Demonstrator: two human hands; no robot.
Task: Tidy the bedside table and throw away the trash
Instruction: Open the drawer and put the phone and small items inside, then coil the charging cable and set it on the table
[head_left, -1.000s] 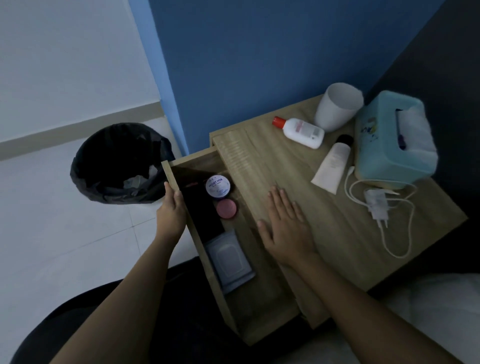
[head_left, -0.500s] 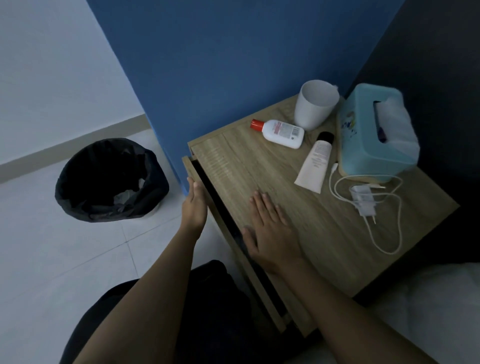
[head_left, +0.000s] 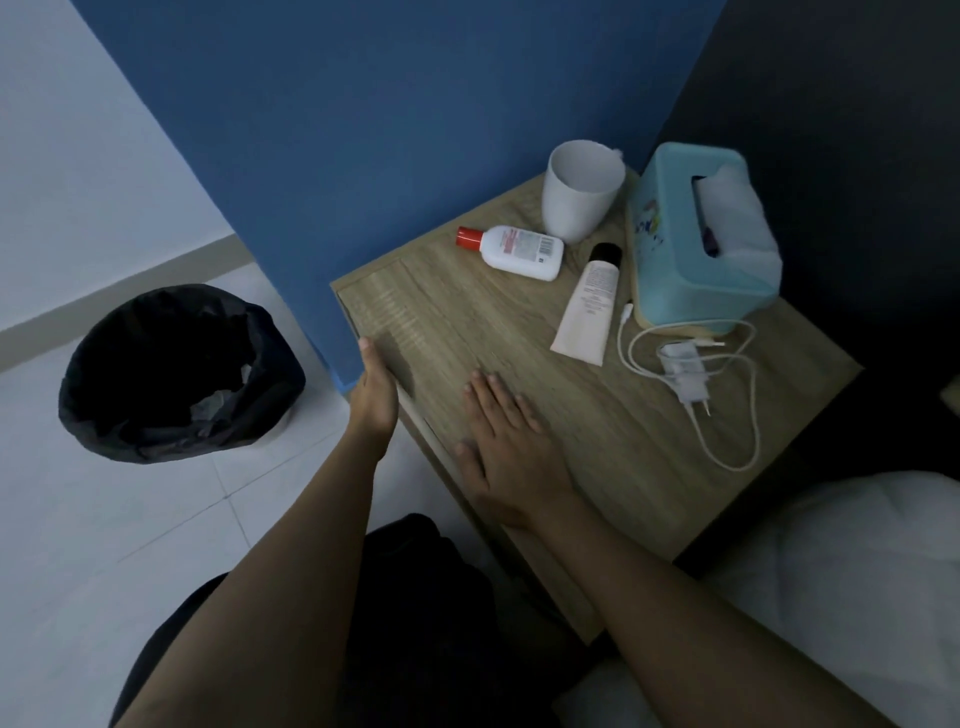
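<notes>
Drawer step, by my reckoning. My left hand (head_left: 375, 395) is against the pale wooden drawer front (head_left: 434, 441) at the left face of the light oak-grain bedside table (head_left: 597, 415), and the front looks flush with the top, no gap that I can see. Left fingers (head_left: 370, 358) are straight and close together, laid edge-on along that front and gripping nothing. My right hand (head_left: 506, 447) lies palm down on the table top near its left edge, bracing it; those fingers (head_left: 493, 400) are straight, slightly fanned, flat on the wood and also empty. Next up, I think, is the clutter at the back of the table. A small white plastic bottle with a red cap (head_left: 519, 252) lies on its side, and a cream tube with a black cap (head_left: 589, 312) lies beside it. A white charger with its looped cable (head_left: 685, 369) sprawls toward the table's right corner. The white mug (head_left: 579, 197) and the teal tissue box (head_left: 685, 270) stand along the table's far edge. That calls for lifting both hands off and reaching across. The round bin lined with a black bag (head_left: 156, 447) sits on the floor, left of the table.
</notes>
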